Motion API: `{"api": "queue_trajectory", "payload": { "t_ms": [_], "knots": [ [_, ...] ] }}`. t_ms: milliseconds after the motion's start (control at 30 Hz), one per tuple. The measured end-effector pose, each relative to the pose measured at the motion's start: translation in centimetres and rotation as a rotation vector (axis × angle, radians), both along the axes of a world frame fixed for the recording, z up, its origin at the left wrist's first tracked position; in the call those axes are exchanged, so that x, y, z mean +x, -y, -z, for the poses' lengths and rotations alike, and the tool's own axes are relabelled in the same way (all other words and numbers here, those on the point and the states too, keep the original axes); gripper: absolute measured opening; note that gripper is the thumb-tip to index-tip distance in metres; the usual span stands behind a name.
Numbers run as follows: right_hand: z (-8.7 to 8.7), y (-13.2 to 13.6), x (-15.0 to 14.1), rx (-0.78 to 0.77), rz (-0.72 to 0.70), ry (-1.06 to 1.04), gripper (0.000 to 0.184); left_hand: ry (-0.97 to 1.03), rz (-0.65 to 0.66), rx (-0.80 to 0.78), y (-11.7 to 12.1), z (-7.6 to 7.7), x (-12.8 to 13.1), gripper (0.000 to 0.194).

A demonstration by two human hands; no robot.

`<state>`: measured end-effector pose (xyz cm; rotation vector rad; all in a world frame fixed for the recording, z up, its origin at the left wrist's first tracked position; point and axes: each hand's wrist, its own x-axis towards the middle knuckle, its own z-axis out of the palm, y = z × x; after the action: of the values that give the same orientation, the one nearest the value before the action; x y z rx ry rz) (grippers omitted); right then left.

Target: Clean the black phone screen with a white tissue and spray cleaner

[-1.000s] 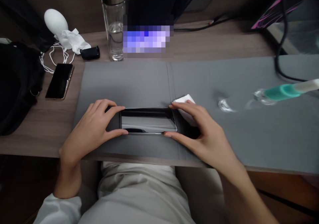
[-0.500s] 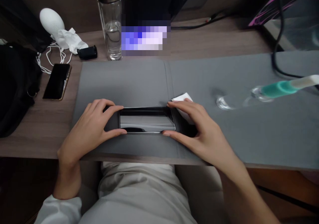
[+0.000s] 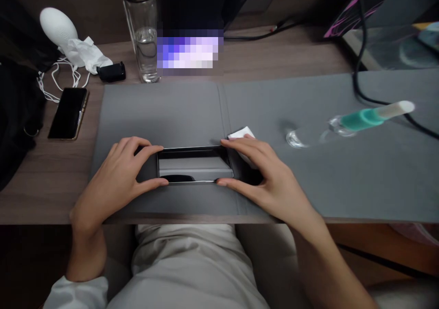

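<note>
A black smartphone (image 3: 194, 165) with a glossy screen lies sideways on the grey desk mat (image 3: 274, 112), near its front edge. My left hand (image 3: 120, 176) grips the phone's left end, thumb on the near edge and fingers on the far edge. The phone's right end is held the same way by my right hand (image 3: 264, 181). A small white folded wipe (image 3: 242, 135) lies on the mat just behind my right fingers.
A clear spray bottle with a teal collar (image 3: 356, 119) lies on the mat at right, a black cable (image 3: 360, 80) behind it. At the back left stand a glass water bottle (image 3: 144, 39), a second phone (image 3: 67, 113), white earphone cords, crumpled tissue, a white rounded device and a black bag.
Both hands keep the same hold on the phone. The view has shifted slightly, so everything sits a little further left in the frame.
</note>
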<state>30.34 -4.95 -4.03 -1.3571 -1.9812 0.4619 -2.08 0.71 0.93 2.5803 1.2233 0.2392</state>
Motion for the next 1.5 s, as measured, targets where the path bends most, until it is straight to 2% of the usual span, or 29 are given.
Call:
{"api": "queue_trajectory", "payload": {
  "t_ms": [600, 1167, 1500],
  "knots": [
    [0.2, 0.02, 0.43, -0.033, 0.018, 0.004, 0.066, -0.011, 0.015, 0.022, 0.0, 0.09, -0.11, 0.059],
    [0.1, 0.06, 0.35, 0.002, 0.011, 0.032, 0.063, -0.023, 0.016, 0.007, 0.05, 0.0, -0.15, 0.058],
    [0.59, 0.12, 0.52, -0.057, -0.023, 0.082, 0.079, -0.008, 0.002, -0.012, 0.21, -0.02, 0.01, 0.058]
  ]
}}
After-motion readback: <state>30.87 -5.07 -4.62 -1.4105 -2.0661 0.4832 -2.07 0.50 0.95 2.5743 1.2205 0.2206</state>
